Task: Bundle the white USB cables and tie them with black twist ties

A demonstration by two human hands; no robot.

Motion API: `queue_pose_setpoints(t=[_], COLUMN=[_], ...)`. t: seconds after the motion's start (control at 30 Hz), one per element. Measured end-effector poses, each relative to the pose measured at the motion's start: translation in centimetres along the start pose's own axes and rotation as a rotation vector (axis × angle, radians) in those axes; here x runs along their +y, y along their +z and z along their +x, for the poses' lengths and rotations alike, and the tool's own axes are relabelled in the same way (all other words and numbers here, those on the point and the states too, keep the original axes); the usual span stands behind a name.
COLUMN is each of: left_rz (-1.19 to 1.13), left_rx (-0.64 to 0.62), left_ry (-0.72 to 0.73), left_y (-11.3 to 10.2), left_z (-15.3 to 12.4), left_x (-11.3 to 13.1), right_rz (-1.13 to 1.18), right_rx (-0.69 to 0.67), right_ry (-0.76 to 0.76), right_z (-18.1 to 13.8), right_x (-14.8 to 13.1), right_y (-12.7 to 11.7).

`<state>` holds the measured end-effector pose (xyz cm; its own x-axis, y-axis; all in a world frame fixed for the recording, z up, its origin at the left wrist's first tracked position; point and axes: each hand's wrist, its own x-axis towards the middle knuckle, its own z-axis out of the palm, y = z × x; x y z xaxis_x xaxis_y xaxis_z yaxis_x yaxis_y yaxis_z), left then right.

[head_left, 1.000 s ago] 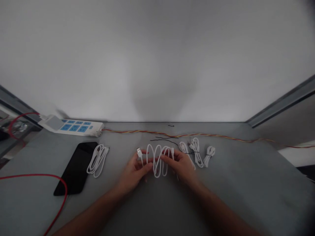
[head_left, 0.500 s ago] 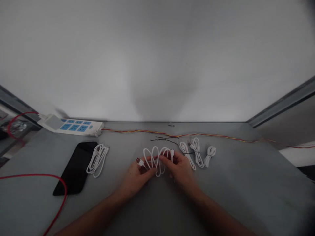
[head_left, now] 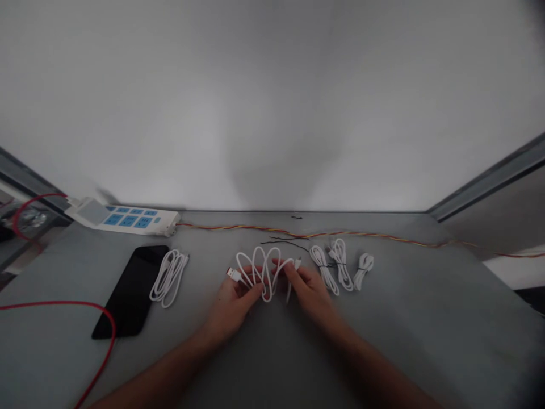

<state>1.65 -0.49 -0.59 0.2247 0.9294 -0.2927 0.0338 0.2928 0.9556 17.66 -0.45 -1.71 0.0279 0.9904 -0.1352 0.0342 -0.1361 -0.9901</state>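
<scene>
White cable: where is it, taking the black phone as the mark?

Well to the phone's right, in loose loops between both hands. Whether it touches the bench, I can't tell.

And its long axis?

Sideways. The row of loops runs rightward from the phone's side, roughly along the bench's back edge. Its USB plug points left, toward the phone, and slightly away from the person. At the other end the slim plug points away from the person, leaning a little right.

How are the hands?

The left hand, nearer the phone, is curled, thumb and fingers pinching the loops by the USB plug. The right hand, farther from the phone, has thumb and fingers closed on the cable near the slim plug.

Anything around them?

One coiled bundle lies against the phone's right edge; three more sit rightward of the phone, beyond the right hand.
</scene>
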Motion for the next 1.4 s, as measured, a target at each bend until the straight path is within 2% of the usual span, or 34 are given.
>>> queue_pose_setpoints(t=[0.23,0.37,0.57,0.7,0.9,1.4], left_rz=[-0.038,-0.075,-0.071,-0.065,-0.115,-0.046], left_rx=[0.035,0.029,0.054,0.052,0.045,-0.002], left_ry=[0.013,0.007,0.018,0.028,0.033,-0.011], left_y=[-0.2,-0.2,-0.3,-0.3,-0.3,-0.3], left_z=[0.0,0.2,0.2,0.2,0.4,0.0], left_x=[-0.2,-0.6,-0.8,-0.7,-1.0,-0.6], right_rz=[-0.02,-0.06,0.175,0.217,0.14,0.162], right_rx=[-0.049,-0.077,-0.125,-0.101,-0.075,-0.005], right_ry=[0.132,0.111,0.096,0.088,0.024,0.14], right_z=[-0.3,0.0,0.5,0.2,0.2,0.0], right_x=[-0.6,-0.5,-0.1,-0.3,-0.5,-0.6], right_y=[-0.5,-1.0,-1.0,-0.6,-0.9,-0.2])
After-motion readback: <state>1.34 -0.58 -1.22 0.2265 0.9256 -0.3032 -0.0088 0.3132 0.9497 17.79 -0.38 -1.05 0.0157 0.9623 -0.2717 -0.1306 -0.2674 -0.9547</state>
